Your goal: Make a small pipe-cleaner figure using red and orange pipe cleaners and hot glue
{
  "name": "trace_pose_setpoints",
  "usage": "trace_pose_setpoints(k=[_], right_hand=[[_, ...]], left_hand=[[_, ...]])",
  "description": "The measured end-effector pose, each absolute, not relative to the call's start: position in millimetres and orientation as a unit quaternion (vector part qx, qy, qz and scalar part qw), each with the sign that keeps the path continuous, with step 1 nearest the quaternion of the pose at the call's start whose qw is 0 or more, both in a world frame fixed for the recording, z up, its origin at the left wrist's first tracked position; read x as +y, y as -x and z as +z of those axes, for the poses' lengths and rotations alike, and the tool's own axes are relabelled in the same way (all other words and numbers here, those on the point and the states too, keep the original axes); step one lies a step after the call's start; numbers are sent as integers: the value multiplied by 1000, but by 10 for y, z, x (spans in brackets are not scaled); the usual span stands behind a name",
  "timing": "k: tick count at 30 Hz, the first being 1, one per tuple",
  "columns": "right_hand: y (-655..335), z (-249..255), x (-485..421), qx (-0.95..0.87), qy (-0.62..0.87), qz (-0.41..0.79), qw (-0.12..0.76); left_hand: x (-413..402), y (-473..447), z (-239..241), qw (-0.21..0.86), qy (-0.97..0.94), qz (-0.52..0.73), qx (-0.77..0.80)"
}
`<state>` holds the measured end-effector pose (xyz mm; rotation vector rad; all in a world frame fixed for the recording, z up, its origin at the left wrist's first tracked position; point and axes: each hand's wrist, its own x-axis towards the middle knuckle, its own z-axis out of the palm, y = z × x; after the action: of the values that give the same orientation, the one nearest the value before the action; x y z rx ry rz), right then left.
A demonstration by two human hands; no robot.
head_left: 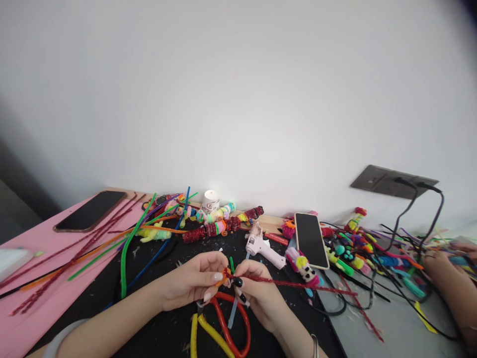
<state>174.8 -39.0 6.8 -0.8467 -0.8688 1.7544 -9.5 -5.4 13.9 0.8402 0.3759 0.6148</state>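
Your left hand (192, 278) has its grip closed on a small, fuzzy orange piece (225, 275), pinched between thumb and fingers. Your right hand (257, 296), just beside it, has its grip closed on a long, thin stem of glittery red tinsel (305, 284), which runs out rightward from your fingers; whether stem and piece are joined can't be told, since your fingertips cover the spot. Below your grip, a red loop-shaped handle (223, 321) and a metal tool with yellow handles (215, 335) lie on the black surface (156, 333). Just beyond your right grip is a pale pink glue gun (265, 252), and farther to its right a dark-screened phone with a pale rim (312, 241). Beyond your left grip lies a dark red tinsel roll with bright bands (201, 233). Well to the right is another person's hand (437, 263).
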Motion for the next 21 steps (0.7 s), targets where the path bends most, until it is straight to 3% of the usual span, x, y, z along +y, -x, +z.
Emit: trace_pose_setpoints(k=[21], right_hand=[[-1765, 50, -389, -343, 300, 746, 486]], left_hand=[[-72, 98, 155, 862, -376, 300, 163]])
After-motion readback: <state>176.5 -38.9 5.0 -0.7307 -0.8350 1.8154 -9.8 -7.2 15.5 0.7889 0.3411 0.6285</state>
